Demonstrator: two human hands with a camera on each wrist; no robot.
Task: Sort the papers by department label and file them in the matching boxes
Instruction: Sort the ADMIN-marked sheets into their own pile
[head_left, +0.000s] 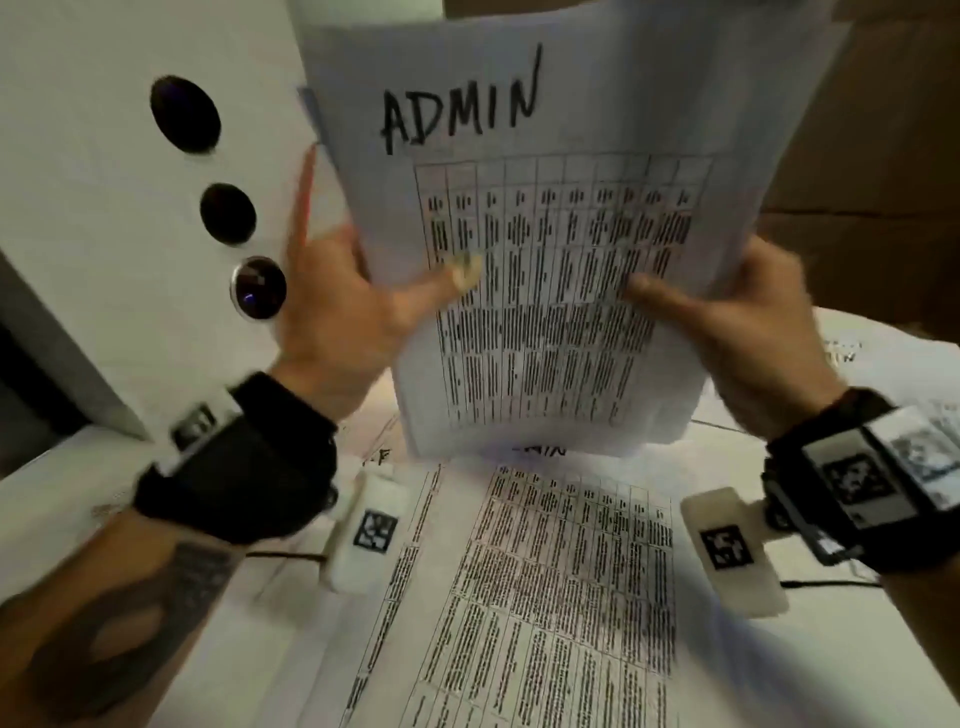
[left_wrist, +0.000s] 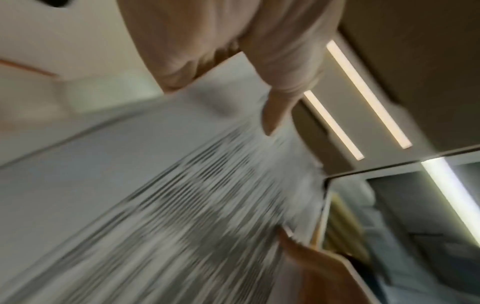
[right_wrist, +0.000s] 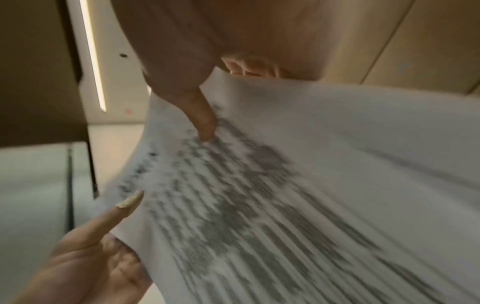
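Observation:
A stack of printed sheets, the ADMIN papers (head_left: 540, 249), is held upright above the table, its top sheet hand-lettered ADMIN over a table of text. My left hand (head_left: 363, 306) pinches its left edge, thumb across the front. My right hand (head_left: 727, 322) grips its right edge the same way. The left wrist view shows my left hand (left_wrist: 272, 98) with the thumb on the blurred ADMIN papers (left_wrist: 182, 205). The right wrist view shows my right hand (right_wrist: 205, 115) with the thumb on the ADMIN papers (right_wrist: 285, 185), and the other hand's thumb at lower left.
More printed papers (head_left: 561, 597) lie spread over the table below. A white box wall (head_left: 104, 208) with three dark round holes rises at the left. Brown cardboard (head_left: 883, 156) stands behind at the right.

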